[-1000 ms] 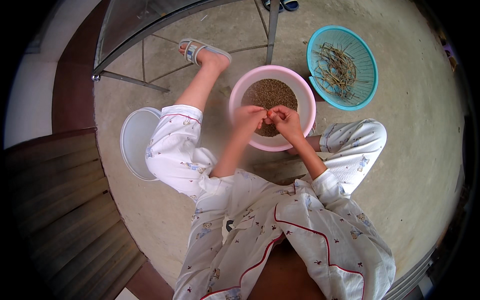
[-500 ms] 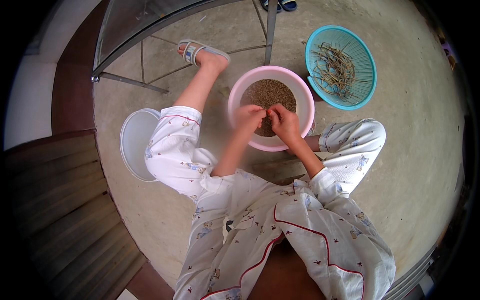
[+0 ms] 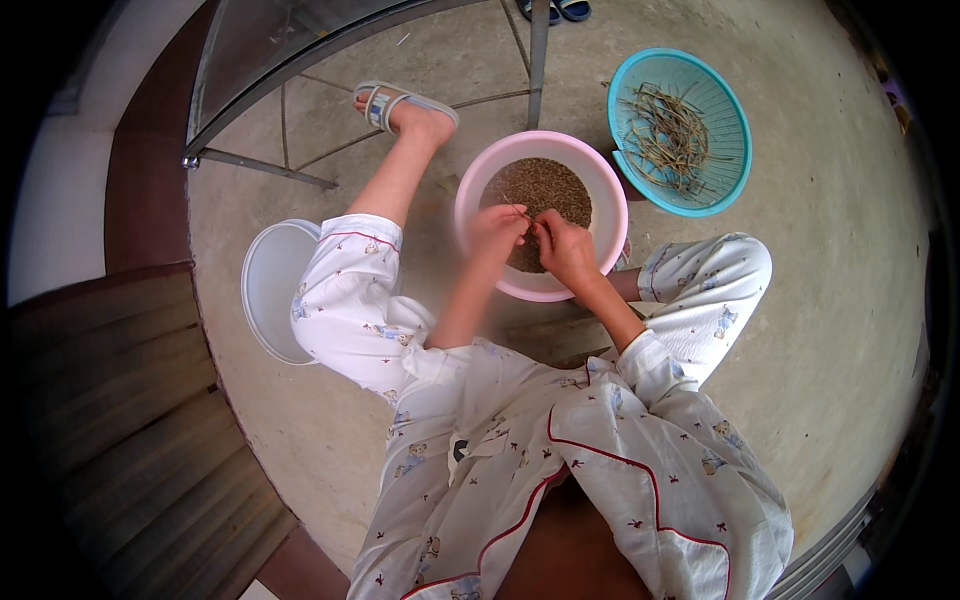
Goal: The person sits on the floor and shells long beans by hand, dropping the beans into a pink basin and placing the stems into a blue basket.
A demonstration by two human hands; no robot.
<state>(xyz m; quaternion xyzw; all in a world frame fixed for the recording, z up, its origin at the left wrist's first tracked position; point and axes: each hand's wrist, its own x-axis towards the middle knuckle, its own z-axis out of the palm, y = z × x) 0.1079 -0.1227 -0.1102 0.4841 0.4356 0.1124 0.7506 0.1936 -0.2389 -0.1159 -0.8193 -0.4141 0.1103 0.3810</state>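
Note:
Over a pink basin (image 3: 614, 205), my left hand (image 3: 498, 230) and my right hand (image 3: 566, 248) meet with their fingertips pinched close together. A thin, dark, dry strand, like a stalk or slender pod, shows faintly between them; its kind is too small to make out. Beneath the hands, small brown seeds or grains (image 3: 545, 183) cover the basin's bottom. To the right of the basin, beyond my right hand, a teal plastic basket (image 3: 737, 105) holds a loose heap of dry, straw-coloured stalks or pods (image 3: 668, 135).
A white bucket (image 3: 268, 290) stands left of my bent leg. A metal-framed table (image 3: 537, 75) rises just beyond the basin, with a sandalled foot (image 3: 405, 108) beneath it. Dark slippers (image 3: 572, 10) lie at the far edge. My patterned trousers (image 3: 700, 300) flank the basin.
My fingertips have shifted slightly apart, and a thin strand shows a little more at the left hand. The basin and basket stay where they were.

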